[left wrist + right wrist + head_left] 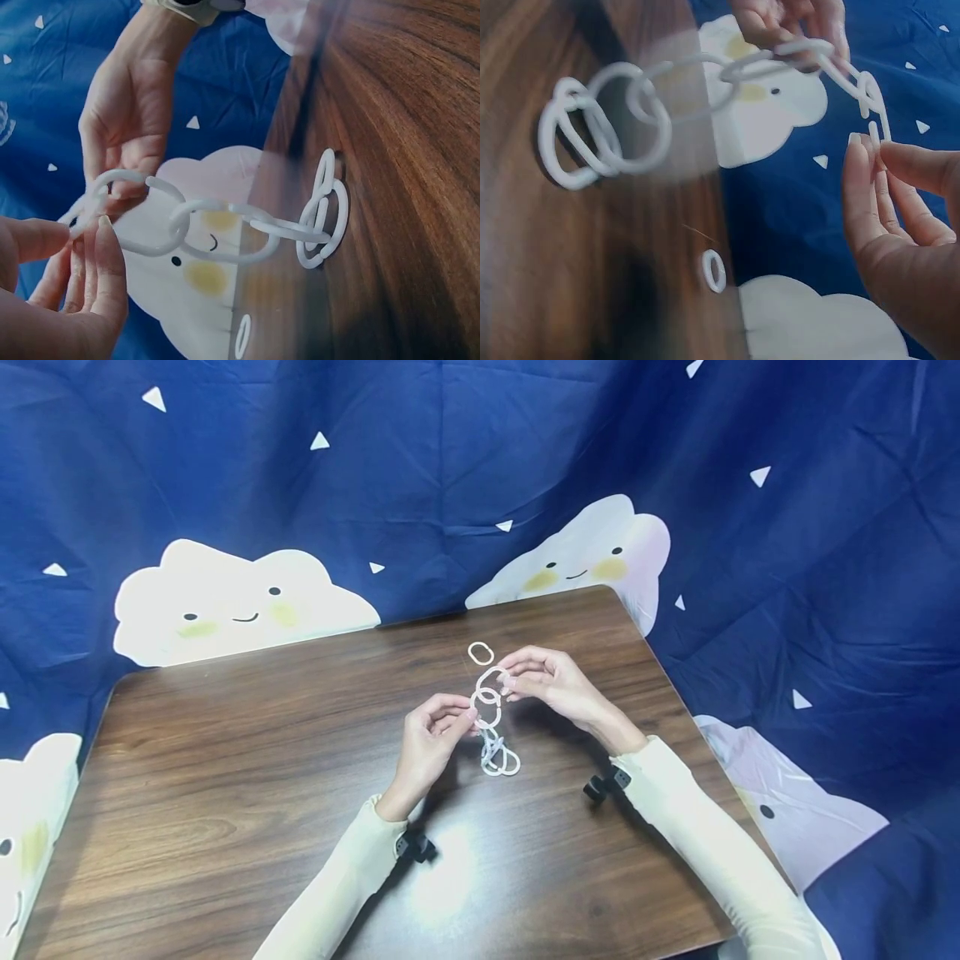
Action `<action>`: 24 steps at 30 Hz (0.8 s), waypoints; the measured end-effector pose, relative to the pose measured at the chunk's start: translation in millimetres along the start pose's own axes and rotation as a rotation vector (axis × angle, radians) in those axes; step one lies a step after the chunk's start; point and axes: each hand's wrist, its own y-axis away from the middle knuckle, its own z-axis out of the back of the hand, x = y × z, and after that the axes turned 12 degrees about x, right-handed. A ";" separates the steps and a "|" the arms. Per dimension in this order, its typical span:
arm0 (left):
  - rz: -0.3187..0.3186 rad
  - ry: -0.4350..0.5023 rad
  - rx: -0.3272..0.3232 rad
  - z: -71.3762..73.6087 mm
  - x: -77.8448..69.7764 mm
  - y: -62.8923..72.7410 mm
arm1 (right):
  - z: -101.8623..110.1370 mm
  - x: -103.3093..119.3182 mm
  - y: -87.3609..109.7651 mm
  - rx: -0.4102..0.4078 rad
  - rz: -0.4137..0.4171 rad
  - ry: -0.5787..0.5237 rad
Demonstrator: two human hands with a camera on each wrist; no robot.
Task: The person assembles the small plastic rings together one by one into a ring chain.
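Note:
Several white plastic links, joined into a chain (262,259), hang from both hands down to the wooden table. My right hand (555,685) pinches the end link (885,120) between thumb and fingertips; a narrow gap shows in that link close to the fingertips. Lower and to the left, my left hand (431,735) pinches the adjoining link (498,714) by its side. Below the hands the chain's lower links (546,142) lie bunched on the tabletop. One separate white oval link (475,644) lies beyond the hands, apart from the chain.
The brown wooden table (225,827) has its far edge against a blue curtain (420,460) printed with clouds and white triangles. Black wrist cameras (595,789) stick out from both cream sleeves, above the tabletop.

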 end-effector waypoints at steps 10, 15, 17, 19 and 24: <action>0.004 -0.019 0.004 0.5 -1.3 -1.4 | 1.7 27.4 -4.3 -0.004 0.085 0.100; -0.001 -0.018 0.008 1.1 -2.0 -2.8 | -3.3 35.8 -5.3 0.012 0.097 0.109; -0.001 -0.017 0.005 1.2 -3.0 -3.2 | -4.4 37.4 -6.1 0.021 0.099 0.113; -0.004 -0.019 -0.006 1.6 -3.9 -3.7 | -5.2 38.2 -7.5 0.031 0.101 0.121; -0.024 -0.042 -0.044 3.4 -7.0 -4.9 | -5.4 37.2 -10.6 0.042 0.098 0.129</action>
